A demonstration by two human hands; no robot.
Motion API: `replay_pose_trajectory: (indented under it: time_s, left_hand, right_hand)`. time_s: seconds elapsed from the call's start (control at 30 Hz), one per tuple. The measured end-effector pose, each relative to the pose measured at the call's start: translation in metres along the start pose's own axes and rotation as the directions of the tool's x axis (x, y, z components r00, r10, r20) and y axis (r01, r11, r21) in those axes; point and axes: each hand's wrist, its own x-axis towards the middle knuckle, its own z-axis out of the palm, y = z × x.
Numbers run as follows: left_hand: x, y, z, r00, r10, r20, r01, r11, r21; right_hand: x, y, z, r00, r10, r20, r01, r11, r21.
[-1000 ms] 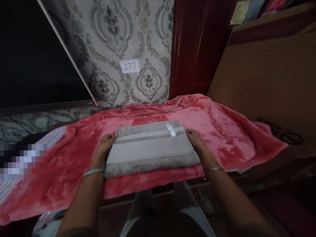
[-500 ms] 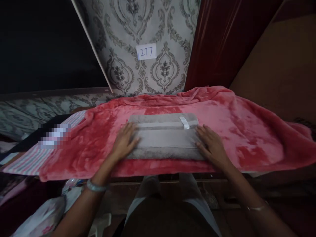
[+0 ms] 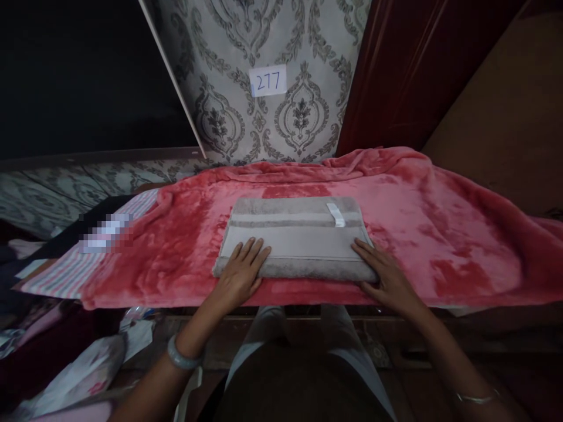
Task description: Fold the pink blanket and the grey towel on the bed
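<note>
A folded grey towel (image 3: 308, 240) lies flat on a pink and red plush blanket (image 3: 440, 234). It has a smooth pale band across it and a small white tag (image 3: 336, 215) near its far right part. My left hand (image 3: 241, 272) rests on the towel's near left corner, palm down with fingers stretched out. At the opposite side, my right hand (image 3: 387, 272) touches the near right edge, its fingers extended over the corner. Neither hand is wrapped round anything.
Behind the blanket is a patterned wall with a paper marked 277 (image 3: 268, 81). A large dark screen (image 3: 88, 76) stands at the left, a dark red panel (image 3: 409, 70) at the right. Striped cloth (image 3: 57, 275) shows under the blanket's left side. Plastic bags (image 3: 88, 369) lie below left.
My left hand has moved from the towel's left side onto its near left corner. The right hand has come slightly nearer along the right edge. The view has shifted a little.
</note>
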Motion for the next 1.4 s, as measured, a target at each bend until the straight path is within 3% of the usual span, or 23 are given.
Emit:
replay_pose_trajectory:
  time_s: [0.13,0.33,0.53,0.7,0.9,1.03,1.23,1.4]
  left_hand:
    - [-0.007,-0.004,0.003,1.000,0.007,-0.004,-0.007,1.000,0.019]
    - [-0.029,-0.026,0.005,0.986,-0.154,-0.064,0.158,0.985,0.070]
    - [-0.034,-0.026,0.001,0.974,-0.204,-0.101,0.212,0.975,0.074]
    - [-0.010,0.004,-0.001,0.987,-0.122,-0.103,0.131,0.988,0.083]
    - [0.051,0.083,0.007,0.990,0.102,-0.100,-0.098,0.994,0.042]
    - [0.092,0.123,0.004,0.988,0.073,-0.136,-0.072,0.997,0.009]
    - [0.107,0.130,-0.007,1.000,-0.003,-0.029,0.001,0.998,-0.067]
    - [0.096,0.120,-0.030,0.998,-0.021,-0.066,0.004,0.971,-0.238]
  right_hand:
    - [-0.005,0.002,0.002,0.999,-0.027,-0.040,0.028,1.000,0.009]
    - [-0.008,0.006,0.009,0.994,-0.048,-0.103,0.048,0.999,0.003]
    - [-0.008,0.003,0.011,0.990,-0.056,-0.132,0.057,0.998,0.005]
    - [-0.002,0.002,0.005,0.984,0.017,-0.178,-0.005,0.998,0.069]
    - [0.027,-0.006,-0.018,0.964,0.041,-0.262,-0.018,0.996,0.088]
    - [0.039,-0.017,-0.031,0.963,0.037,-0.269,-0.018,0.997,0.074]
    - [0.030,-0.022,-0.023,0.952,0.040,-0.303,-0.002,0.992,0.124]
    - [0.011,-0.014,-0.008,0.886,0.285,-0.366,-0.165,0.931,0.325]
